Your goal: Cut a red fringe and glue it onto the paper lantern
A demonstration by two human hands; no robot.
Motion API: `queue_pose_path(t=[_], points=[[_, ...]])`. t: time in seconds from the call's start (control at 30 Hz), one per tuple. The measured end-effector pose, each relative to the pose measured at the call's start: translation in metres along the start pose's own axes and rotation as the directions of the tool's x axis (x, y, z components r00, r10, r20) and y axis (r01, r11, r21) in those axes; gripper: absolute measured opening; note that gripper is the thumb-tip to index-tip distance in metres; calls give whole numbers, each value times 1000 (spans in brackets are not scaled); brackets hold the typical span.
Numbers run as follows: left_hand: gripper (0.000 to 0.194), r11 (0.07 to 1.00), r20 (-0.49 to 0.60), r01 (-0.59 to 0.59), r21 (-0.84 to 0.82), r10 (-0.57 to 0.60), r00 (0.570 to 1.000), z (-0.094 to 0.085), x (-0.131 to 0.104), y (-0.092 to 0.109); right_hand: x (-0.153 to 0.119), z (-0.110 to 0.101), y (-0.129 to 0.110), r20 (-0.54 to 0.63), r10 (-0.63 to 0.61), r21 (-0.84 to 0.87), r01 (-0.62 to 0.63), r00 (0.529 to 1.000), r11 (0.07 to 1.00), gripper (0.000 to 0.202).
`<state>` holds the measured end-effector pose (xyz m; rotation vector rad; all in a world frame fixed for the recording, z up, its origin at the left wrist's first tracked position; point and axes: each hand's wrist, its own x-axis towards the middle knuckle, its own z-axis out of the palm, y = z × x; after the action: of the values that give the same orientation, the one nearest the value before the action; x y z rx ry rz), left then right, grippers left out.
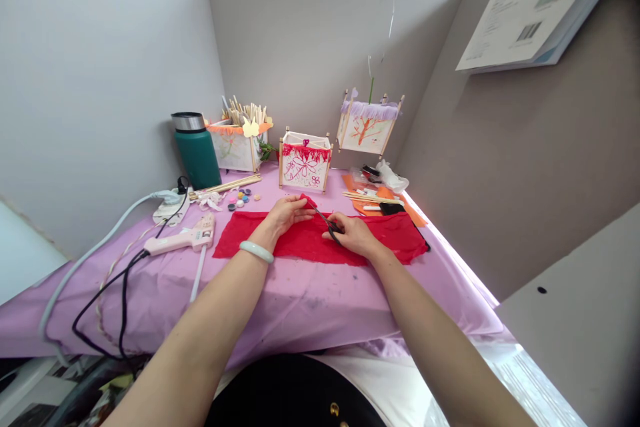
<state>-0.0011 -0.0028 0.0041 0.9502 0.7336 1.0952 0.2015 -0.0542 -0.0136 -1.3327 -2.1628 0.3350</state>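
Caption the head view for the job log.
Left hand holding red fabric at the blades of scissors in the right hand, above red cloth on a lilac tablecloth.

Counted: three white, stick-framed square boxes (pixel 235 151) (pixel 304 172) (pixel 367 134); one green cylindrical bottle (pixel 198 157); one pale pink glue gun (pixel 187 237); one pair of black-handled scissors (pixel 333 226); one smooth, pale round bangle (pixel 257 251).

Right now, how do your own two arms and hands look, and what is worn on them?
Both hands, left and right, are bare, with no gloves. No sleeves show on the forearms. A smooth, pale green, rounded bangle circles the left wrist; the right wrist has nothing on it. No ring or marking can be made out.
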Motion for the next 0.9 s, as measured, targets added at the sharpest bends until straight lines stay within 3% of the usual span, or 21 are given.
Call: queue_pose_path(t=[0.9], points=[[4,1000,19,-4,-4,4,1000,0,1,-1,1,2,2,-3,12,26,-12,1000,1000,32]])
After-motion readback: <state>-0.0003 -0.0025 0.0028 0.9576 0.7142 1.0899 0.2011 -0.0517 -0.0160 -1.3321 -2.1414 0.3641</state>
